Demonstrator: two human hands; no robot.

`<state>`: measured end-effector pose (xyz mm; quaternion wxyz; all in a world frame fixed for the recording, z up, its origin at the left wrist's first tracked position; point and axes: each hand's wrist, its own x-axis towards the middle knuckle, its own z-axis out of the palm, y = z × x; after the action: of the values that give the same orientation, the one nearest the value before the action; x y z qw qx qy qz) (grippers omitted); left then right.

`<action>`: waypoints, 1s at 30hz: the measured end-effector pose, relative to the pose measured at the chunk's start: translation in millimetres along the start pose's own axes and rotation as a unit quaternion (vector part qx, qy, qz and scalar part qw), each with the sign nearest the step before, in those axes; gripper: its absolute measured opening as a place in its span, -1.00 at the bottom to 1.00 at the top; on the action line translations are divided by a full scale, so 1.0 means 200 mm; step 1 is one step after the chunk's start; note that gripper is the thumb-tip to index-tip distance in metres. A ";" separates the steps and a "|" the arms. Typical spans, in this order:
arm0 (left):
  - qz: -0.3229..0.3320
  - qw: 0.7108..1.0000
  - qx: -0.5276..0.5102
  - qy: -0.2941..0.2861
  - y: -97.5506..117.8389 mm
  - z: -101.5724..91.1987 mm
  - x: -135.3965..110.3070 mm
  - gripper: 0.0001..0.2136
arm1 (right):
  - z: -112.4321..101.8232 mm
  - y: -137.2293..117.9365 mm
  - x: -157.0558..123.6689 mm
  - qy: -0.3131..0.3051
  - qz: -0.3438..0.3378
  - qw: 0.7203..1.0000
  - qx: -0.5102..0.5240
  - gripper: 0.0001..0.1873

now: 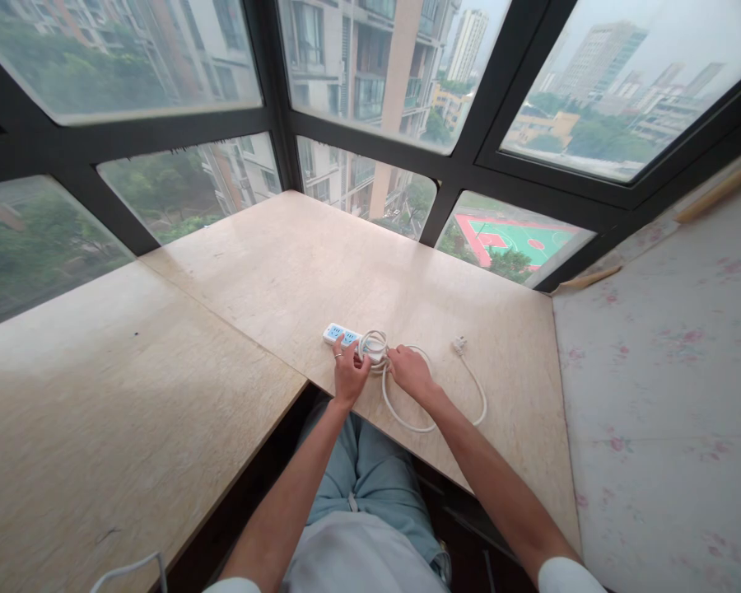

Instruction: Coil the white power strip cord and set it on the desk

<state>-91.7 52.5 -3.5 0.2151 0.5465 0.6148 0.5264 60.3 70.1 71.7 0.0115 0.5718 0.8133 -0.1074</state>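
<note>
A white power strip (pixel 333 331) with blue socket faces lies on the wooden tabletop in front of me. Its white cord (pixel 404 426) is looped in a small coil over the strip's right part. My left hand (pixel 351 377) is closed around the near side of the strip, fingers on it and thumb against the coil. At the strip's right end, my right hand (pixel 410 371) pinches the cord, its fingertips partly hidden. From there the cord makes a wide loop to the right, ending in a plug (pixel 459 345) lying on the tabletop.
The tabletop (pixel 235 288) runs back to dark-framed windows (pixel 370 136), with a seam and a cut-out edge near my lap. A flowered wall (pixel 667 395) bounds the right side. Another white cable (pixel 127 568) hangs at the bottom left edge.
</note>
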 end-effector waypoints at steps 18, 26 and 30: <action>0.001 0.999 -0.028 0.028 -0.02 0.00 -0.01 -0.64 | -0.02 0.19 0.02 -0.155 -0.022 0.880 0.449 -0.66; -0.126 0.979 -0.110 0.120 -0.05 -0.02 0.04 -0.71 | -0.08 0.39 -0.22 -0.116 -0.004 0.828 0.549 -0.60; -0.208 0.959 -0.168 0.098 -0.04 -0.01 0.06 -0.66 | -0.07 0.55 -0.36 -0.027 0.040 0.795 0.605 -0.61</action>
<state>-100.6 62.9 -6.1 0.3474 0.3083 0.6355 0.6167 190.1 41.8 77.7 -0.3107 0.4913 0.5584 -0.5919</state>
